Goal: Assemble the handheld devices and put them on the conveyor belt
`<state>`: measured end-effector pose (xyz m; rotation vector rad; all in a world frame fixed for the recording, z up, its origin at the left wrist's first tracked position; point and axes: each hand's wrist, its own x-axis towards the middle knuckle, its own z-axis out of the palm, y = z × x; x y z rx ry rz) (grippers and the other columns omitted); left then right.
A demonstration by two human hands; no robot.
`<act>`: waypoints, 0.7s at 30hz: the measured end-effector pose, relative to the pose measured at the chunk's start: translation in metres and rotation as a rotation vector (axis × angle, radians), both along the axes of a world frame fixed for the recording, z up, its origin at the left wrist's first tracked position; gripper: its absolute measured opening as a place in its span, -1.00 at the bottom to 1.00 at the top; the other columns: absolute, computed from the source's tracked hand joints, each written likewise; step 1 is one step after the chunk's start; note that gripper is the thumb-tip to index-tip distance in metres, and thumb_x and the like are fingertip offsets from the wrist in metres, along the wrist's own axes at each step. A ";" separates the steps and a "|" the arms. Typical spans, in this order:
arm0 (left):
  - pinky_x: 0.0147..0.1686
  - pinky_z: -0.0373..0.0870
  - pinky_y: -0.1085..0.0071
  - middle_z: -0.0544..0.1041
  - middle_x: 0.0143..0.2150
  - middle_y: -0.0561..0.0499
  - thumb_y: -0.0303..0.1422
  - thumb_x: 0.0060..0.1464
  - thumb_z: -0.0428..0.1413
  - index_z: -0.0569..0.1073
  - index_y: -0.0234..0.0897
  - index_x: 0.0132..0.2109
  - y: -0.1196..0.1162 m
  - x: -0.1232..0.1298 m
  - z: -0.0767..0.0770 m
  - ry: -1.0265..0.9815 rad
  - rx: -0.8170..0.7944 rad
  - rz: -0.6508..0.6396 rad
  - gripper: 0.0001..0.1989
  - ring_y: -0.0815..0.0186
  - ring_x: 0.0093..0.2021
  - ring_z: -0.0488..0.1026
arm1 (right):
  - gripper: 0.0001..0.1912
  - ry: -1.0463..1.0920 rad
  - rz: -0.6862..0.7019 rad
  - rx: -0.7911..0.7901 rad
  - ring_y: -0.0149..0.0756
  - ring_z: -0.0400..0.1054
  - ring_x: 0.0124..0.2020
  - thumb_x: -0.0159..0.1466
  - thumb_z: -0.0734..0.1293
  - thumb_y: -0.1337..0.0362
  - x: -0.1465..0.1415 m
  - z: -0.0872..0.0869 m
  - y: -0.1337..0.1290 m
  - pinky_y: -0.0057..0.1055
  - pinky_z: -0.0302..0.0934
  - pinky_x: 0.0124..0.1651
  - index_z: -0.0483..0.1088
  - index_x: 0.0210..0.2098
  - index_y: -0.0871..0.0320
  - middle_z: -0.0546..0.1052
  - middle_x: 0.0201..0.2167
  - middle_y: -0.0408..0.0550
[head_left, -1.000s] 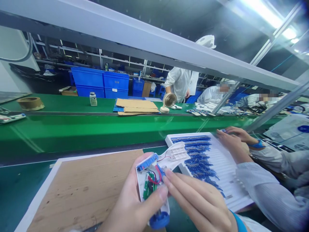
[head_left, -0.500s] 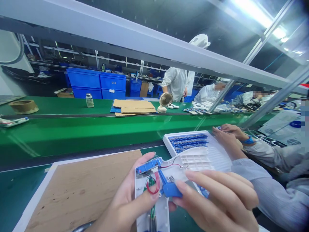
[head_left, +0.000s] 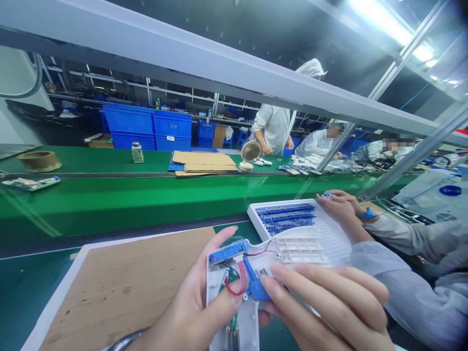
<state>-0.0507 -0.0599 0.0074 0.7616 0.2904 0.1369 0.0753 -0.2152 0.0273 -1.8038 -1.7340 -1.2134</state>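
Observation:
My left hand (head_left: 193, 297) cradles an opened white plastic housing (head_left: 300, 248) from beneath, with its fingers curling up behind the left edge. Inside the housing lie a green circuit board (head_left: 228, 279) and a loop of red wire (head_left: 237, 286), partly hidden by my left thumb. A blue plastic bracket (head_left: 226, 252) sits across the top of the board. My right hand (head_left: 325, 304) pinches a blue plastic part (head_left: 258, 290) inside the housing between thumb and fingers. The housing's lower end runs out of view.
Under my hands is a cork-brown board (head_left: 124, 287) with a white frame. A white tray (head_left: 331, 243) holds rows of blue components. A co-worker's hands (head_left: 340, 207) work at its right side. Beyond lies a green conveyor belt (head_left: 109, 204), with cardboard sheets (head_left: 203, 163) on its far side.
The housing has swung round, its ribbed end now lying across the tray and its blue end cap out of view. My right hand has moved onto the blue part.

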 end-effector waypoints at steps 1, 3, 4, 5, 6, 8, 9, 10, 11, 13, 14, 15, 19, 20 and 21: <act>-0.18 0.56 0.34 0.58 0.05 -0.06 -0.18 -0.08 0.43 0.37 -0.01 0.25 0.000 0.001 0.002 0.002 0.022 0.008 -0.25 0.17 -0.15 0.60 | -0.76 -0.019 0.014 0.002 -0.41 0.35 -0.24 0.46 0.20 0.36 -0.001 0.003 0.001 -0.39 0.15 -0.14 0.49 -0.15 0.00 0.62 -0.36 -0.30; -0.19 0.56 0.34 0.57 0.07 -0.07 -0.14 -0.09 0.42 0.36 -0.03 0.25 -0.001 0.002 0.004 -0.021 0.075 0.008 -0.24 0.12 -0.12 0.59 | -0.74 -0.043 0.029 0.000 -0.41 0.33 -0.22 0.46 0.19 0.39 -0.001 0.006 0.002 -0.39 0.15 -0.14 0.50 -0.16 0.02 0.63 -0.36 -0.30; -0.18 0.56 0.35 0.57 0.07 -0.08 -0.13 -0.08 0.41 0.36 -0.04 0.25 -0.002 0.003 0.004 -0.037 0.103 0.018 -0.25 0.10 -0.08 0.59 | -0.73 -0.042 0.024 -0.018 -0.42 0.33 -0.22 0.46 0.18 0.40 -0.001 0.007 0.002 -0.39 0.15 -0.13 0.50 -0.15 0.02 0.63 -0.35 -0.31; -0.15 0.55 0.36 0.57 0.08 -0.08 -0.13 -0.06 0.40 0.37 -0.06 0.24 -0.002 0.003 0.004 -0.051 0.133 0.037 -0.27 0.08 -0.03 0.57 | -0.72 -0.046 0.019 -0.045 -0.43 0.33 -0.21 0.46 0.18 0.41 -0.001 0.006 0.002 -0.40 0.15 -0.11 0.50 -0.12 0.01 0.63 -0.33 -0.32; -0.11 0.54 0.38 0.57 0.08 -0.08 -0.14 -0.04 0.39 0.39 -0.07 0.23 -0.003 0.004 0.003 -0.059 0.163 0.063 -0.31 0.06 0.04 0.53 | -0.73 -0.048 0.012 -0.065 -0.44 0.34 -0.20 0.45 0.20 0.40 -0.001 0.005 0.001 -0.41 0.16 -0.10 0.51 -0.10 0.01 0.63 -0.32 -0.32; -0.03 0.50 0.42 0.58 0.07 -0.08 -0.14 -0.02 0.38 0.45 -0.10 0.17 -0.005 0.006 -0.001 -0.058 0.219 0.120 -0.39 0.05 0.18 0.43 | -0.76 -0.069 -0.006 -0.082 -0.44 0.36 -0.21 0.40 0.26 0.37 -0.001 0.002 -0.001 -0.43 0.19 -0.06 0.52 -0.06 -0.03 0.63 -0.32 -0.32; -0.01 0.49 0.43 0.58 0.06 -0.08 -0.12 -0.01 0.37 0.46 -0.12 0.14 -0.005 0.007 -0.003 -0.055 0.244 0.141 -0.42 0.05 0.23 0.38 | -0.75 -0.083 -0.020 -0.088 -0.43 0.37 -0.22 0.37 0.30 0.36 -0.001 0.001 -0.001 -0.44 0.20 -0.04 0.51 -0.04 -0.06 0.62 -0.33 -0.32; -0.01 0.49 0.44 0.58 0.05 -0.08 -0.10 0.00 0.36 0.47 -0.13 0.13 -0.006 0.008 -0.005 -0.057 0.266 0.151 -0.44 0.05 0.24 0.36 | -0.74 -0.092 -0.031 -0.086 -0.43 0.37 -0.23 0.34 0.33 0.35 0.000 -0.001 -0.001 -0.46 0.20 -0.02 0.52 -0.04 -0.07 0.62 -0.34 -0.32; -0.01 0.49 0.44 0.59 0.05 -0.08 -0.08 0.01 0.34 0.47 -0.13 0.12 -0.006 0.009 -0.007 -0.062 0.282 0.148 -0.44 0.06 0.23 0.38 | -0.75 -0.094 -0.032 -0.069 -0.42 0.37 -0.23 0.34 0.34 0.35 0.001 -0.003 0.000 -0.47 0.19 0.01 0.52 -0.04 -0.08 0.62 -0.35 -0.30; -0.02 0.50 0.43 0.58 0.04 -0.07 -0.06 0.06 0.30 0.43 -0.11 0.14 -0.007 0.011 -0.010 -0.098 0.300 0.091 -0.45 0.09 0.17 0.44 | -0.76 -0.077 0.001 -0.014 -0.42 0.34 -0.20 0.39 0.26 0.37 0.003 -0.006 0.003 -0.46 0.15 0.07 0.53 -0.08 -0.04 0.62 -0.33 -0.27; -0.04 0.50 0.43 0.58 0.04 -0.07 -0.06 0.08 0.29 0.41 -0.10 0.16 -0.006 0.012 -0.011 -0.115 0.296 0.064 -0.46 0.10 0.15 0.46 | -0.74 -0.058 0.019 0.010 -0.42 0.33 -0.17 0.42 0.22 0.38 0.005 -0.008 0.004 -0.46 0.13 0.08 0.53 -0.11 -0.02 0.62 -0.31 -0.24; -0.05 0.50 0.43 0.58 0.03 -0.07 -0.07 0.09 0.29 0.40 -0.10 0.16 -0.007 0.013 -0.011 -0.122 0.284 0.047 -0.46 0.11 0.13 0.47 | -0.72 -0.041 0.042 0.025 -0.42 0.33 -0.15 0.43 0.20 0.40 0.006 -0.009 0.005 -0.44 0.12 0.09 0.53 -0.12 0.00 0.63 -0.30 -0.22; -0.12 0.51 0.40 0.58 0.01 -0.06 -0.11 0.02 0.35 0.41 -0.08 0.15 -0.008 0.014 -0.009 -0.093 0.223 0.071 -0.43 0.13 0.03 0.53 | -0.76 -0.012 0.096 0.025 -0.36 0.36 -0.07 0.41 0.23 0.44 0.012 -0.012 0.005 -0.39 0.15 0.05 0.52 -0.12 0.11 0.63 -0.25 -0.13; -0.12 0.50 0.37 0.57 0.01 -0.06 -0.11 0.02 0.35 0.41 -0.08 0.14 -0.007 0.014 -0.009 -0.089 0.218 0.069 -0.43 0.15 -0.01 0.54 | -0.78 -0.011 0.102 0.036 -0.35 0.37 -0.07 0.41 0.24 0.42 0.013 -0.013 0.006 -0.38 0.16 0.05 0.52 -0.13 0.13 0.63 -0.25 -0.11; -0.11 0.50 0.35 0.57 0.02 -0.06 -0.10 0.02 0.35 0.41 -0.09 0.14 -0.006 0.015 -0.010 -0.091 0.216 0.069 -0.43 0.15 -0.04 0.55 | -0.79 -0.008 0.099 0.047 -0.34 0.38 -0.08 0.41 0.24 0.41 0.014 -0.014 0.008 -0.38 0.15 0.05 0.52 -0.15 0.14 0.63 -0.25 -0.10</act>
